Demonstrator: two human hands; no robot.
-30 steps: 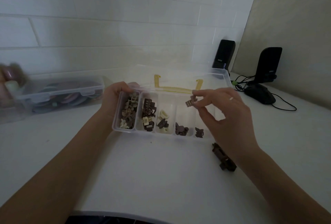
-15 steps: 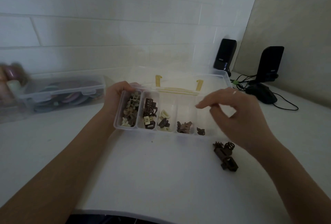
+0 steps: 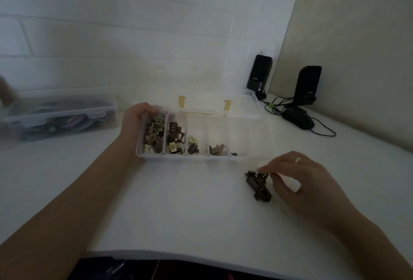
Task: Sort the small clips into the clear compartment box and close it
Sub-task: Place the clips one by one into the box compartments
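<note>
The left hand point(image 3: 134, 123) grips the 9 o'clock end of the clear plastic compartment box point(image 3: 201, 156), lid open. The right hand point(image 3: 297, 181), fingers curled, touches the small pile of dark brown plastic clips point(image 3: 258, 184) lying on the white table point(image 3: 178, 212) at 5 o'clock of the box; a firm pinch cannot be confirmed. Best approach: pinch one clip only, lift clear, match its compartment. A black computer mouse point(image 3: 298, 118) and a closed clear storage case point(image 3: 58, 118) sit well apart; neither obstructs.
</note>
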